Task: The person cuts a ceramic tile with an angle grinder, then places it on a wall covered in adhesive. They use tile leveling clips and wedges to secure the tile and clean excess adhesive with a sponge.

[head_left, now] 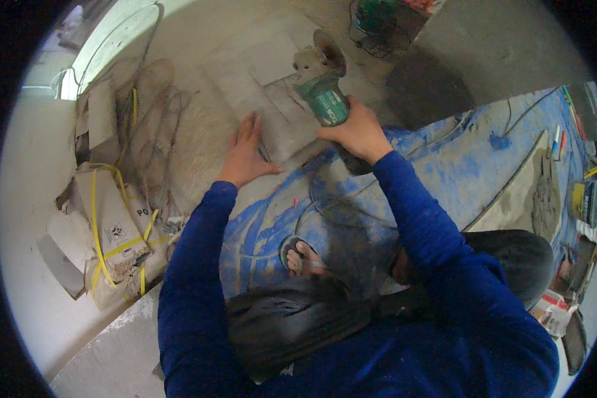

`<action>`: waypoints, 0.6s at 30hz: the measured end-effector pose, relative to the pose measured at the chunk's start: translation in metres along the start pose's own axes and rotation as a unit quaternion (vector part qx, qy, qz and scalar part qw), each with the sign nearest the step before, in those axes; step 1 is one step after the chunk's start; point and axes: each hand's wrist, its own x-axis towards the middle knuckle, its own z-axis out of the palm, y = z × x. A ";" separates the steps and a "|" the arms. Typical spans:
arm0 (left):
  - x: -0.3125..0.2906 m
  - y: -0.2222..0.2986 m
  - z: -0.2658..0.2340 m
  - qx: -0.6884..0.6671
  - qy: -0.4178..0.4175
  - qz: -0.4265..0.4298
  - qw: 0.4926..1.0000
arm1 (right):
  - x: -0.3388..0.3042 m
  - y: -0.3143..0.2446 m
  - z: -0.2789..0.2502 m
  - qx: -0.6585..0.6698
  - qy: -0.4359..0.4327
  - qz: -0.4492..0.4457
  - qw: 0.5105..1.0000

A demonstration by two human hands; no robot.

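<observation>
My right hand [361, 132] is wrapped around the body of a green angle grinder [326, 99]. The grinder's metal head and round guard point away from me, above a dusty grey tile [275, 56]. Whether its disc is turning cannot be made out. My left hand [247, 156] lies to the left of the grinder with its fingers spread, over the near part of the tile. Dust coats the tile and blurs its edges. Dark cut-like lines show on it between my hands and the grinder head.
Dusty blue sheeting [265, 229] covers the floor near my sandalled foot [305, 259]. Cartons with yellow straps [116, 229] stand at left, near tangled cables [162, 126]. A large grey slab [511, 50] is at upper right, beside a green object [375, 16]. Packets [554, 312] lie at right.
</observation>
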 end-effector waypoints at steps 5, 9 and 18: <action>0.013 0.012 -0.003 -0.007 0.015 -0.163 0.986 | -0.001 0.003 0.003 -0.007 0.009 -0.007 1.000; 0.036 0.014 0.008 -0.044 0.057 -0.247 0.966 | 0.000 0.004 0.002 0.010 -0.006 -0.009 1.000; 0.063 -0.045 0.006 -0.530 0.061 -0.267 0.803 | -0.008 0.011 -0.001 0.011 0.020 0.001 1.000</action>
